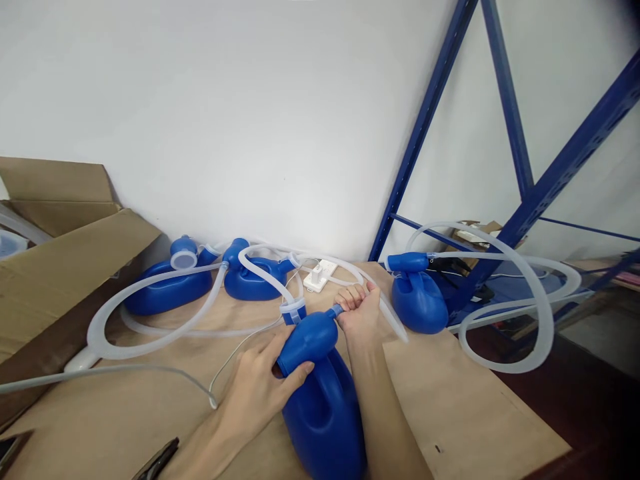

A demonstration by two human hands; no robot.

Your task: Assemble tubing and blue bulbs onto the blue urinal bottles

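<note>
In front of me stands a blue plastic urinal bottle point(325, 427) with a moulded handle. A blue funnel-shaped cup point(311, 340) rests at its top. My left hand point(263, 380) grips the cup's wide end, thumb on the near side and fingers on the far side. My right hand point(359, 310) is closed around the cup's narrow nozzle point(336, 311); whether a hose end is inside the fist is hidden. A translucent hose point(393, 319) passes behind this hand. Just beyond the cup is a blue cap with a clear rim point(293, 310).
Several more blue bottles with looped hoses lie about: one at left point(167, 287), one at centre point(255, 280), one at right point(420, 303). A white power strip point(320, 275) sits near the wall. An open cardboard box point(75, 267) flanks the left; a blue metal rack point(425, 127) rises right.
</note>
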